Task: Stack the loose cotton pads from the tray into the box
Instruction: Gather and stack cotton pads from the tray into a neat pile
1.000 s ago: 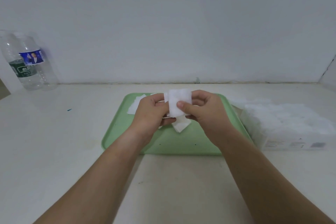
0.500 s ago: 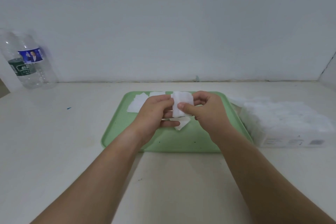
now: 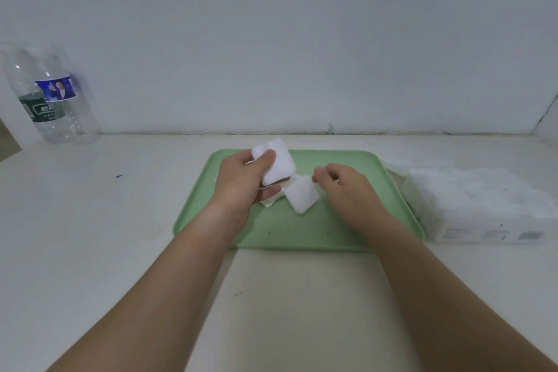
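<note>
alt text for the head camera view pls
A person's left hand grips a small stack of white cotton pads over a green tray, while the right hand hovers beside a loose pad lying on it. A white box heaped with pads sits right of the tray; clear plastic bottles stand far left.

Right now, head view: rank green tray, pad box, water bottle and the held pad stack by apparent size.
1. green tray
2. pad box, though the frame edge crops it
3. water bottle; it stands farther back, so its true size is unsure
4. held pad stack, clearly smallest
</note>
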{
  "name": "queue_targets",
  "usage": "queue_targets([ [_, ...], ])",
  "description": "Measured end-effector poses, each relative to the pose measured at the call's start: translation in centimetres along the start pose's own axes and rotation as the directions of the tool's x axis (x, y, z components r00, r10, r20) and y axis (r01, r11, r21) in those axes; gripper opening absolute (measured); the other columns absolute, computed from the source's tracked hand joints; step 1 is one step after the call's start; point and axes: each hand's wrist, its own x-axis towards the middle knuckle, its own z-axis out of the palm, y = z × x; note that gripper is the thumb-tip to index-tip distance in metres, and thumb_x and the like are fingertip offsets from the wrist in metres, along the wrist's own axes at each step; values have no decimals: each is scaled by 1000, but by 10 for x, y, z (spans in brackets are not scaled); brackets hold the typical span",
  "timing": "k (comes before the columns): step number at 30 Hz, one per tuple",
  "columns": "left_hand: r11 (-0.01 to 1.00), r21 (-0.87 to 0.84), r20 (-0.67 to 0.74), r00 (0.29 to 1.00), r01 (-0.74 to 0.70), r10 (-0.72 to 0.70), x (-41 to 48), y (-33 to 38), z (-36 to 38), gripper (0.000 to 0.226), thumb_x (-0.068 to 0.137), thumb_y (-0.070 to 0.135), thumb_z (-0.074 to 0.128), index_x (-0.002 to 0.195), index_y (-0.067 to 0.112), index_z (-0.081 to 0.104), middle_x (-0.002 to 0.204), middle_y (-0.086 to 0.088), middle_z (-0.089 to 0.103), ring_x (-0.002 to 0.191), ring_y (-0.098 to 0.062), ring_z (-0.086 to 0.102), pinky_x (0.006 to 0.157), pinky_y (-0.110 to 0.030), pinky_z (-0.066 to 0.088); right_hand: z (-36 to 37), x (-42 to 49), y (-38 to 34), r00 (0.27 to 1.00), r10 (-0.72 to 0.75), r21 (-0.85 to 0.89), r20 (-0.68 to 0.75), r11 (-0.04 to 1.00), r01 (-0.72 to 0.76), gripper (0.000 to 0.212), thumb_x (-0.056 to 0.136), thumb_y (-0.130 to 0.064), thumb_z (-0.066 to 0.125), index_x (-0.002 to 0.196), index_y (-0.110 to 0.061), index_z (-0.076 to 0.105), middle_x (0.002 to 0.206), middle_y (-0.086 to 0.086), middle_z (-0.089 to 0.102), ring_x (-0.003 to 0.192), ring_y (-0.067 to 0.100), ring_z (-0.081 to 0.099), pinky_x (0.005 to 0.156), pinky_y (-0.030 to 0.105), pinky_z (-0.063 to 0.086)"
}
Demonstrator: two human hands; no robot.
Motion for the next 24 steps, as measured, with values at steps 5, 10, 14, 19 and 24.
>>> queue_targets([
  [5,1000,-15,-28,999,-23,22,3,1,-4,25,99,22,65,114,3,69,107,-15,76,82,-25,78,58,-23,59,10,-1,-3,995,70,-452,75,892,-29,53,84,-63,60,126,-32,59,124,3,50,119,27,45,98,41,43],
  [10,1000,4,-40,999,-31,31,4,1,-4,24,99,21,65,114,3,68,110,-17,75,83,-26,78,59,-24,60,12,1,-2,998,35,-204,54,979,-23,30,78,-44,73,101,-27,63,106,-1,57,103,25,54,83,38,49],
  [14,998,38,-61,997,-47,49,6,0,-8,19,99,21,65,108,5,70,112,-18,74,89,-28,77,63,-25,61,2,1,2,1000,9,223,6,975,-10,18,76,-15,78,82,-18,61,74,-4,60,63,12,52,57,24,42],
  [19,990,134,-40,998,-44,50,8,-4,-7,22,96,21,68,114,7,69,113,-15,73,92,-27,76,62,-25,60,-7,1,0,989,-50,703,142,708,-66,9,87,-4,72,93,-10,72,88,8,74,83,22,65,78,37,50],
  [24,973,224,108,994,-50,26,2,-5,-1,15,96,18,70,105,6,72,87,-5,75,70,-16,71,62,-27,61,-12,-5,-9,944,-196,820,264,561,-113,19,97,-1,54,105,-4,70,106,12,72,102,26,68,96,43,54],
])
